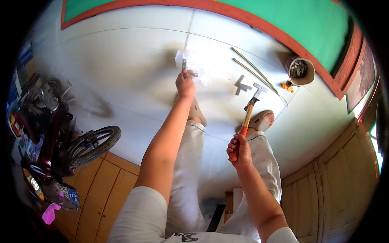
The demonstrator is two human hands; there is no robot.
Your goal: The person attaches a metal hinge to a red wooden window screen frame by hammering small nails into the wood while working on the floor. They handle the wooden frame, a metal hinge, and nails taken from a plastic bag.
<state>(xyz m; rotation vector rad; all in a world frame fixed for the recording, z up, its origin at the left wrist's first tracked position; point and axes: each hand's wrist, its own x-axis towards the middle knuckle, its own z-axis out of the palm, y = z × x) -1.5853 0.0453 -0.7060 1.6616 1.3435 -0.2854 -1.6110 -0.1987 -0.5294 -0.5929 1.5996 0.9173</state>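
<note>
My left hand (185,86) reaches forward, fingers closed on a flat grey metal L-shaped bracket (184,65). A crumpled clear plastic bag (205,73) lies around and beneath that bracket. Wrapped around a red and orange handle, my right hand (240,150) grips a hammer (248,115), its dark head pointing away from me. More flat metal brackets (242,86) rest on the floor beyond the hammer head, and another light metal bracket (260,89) appears right by it. Two thin brass-coloured rods (259,69) lie slanting behind them.
At the right stands an open container (310,75) of small metal pieces, with a small orange object (287,87) beside it. A motorbike (48,133) is parked at left. Wooden panels (332,182) flank the lower right. A red-framed green surface (300,24) borders the white tiled floor (129,52).
</note>
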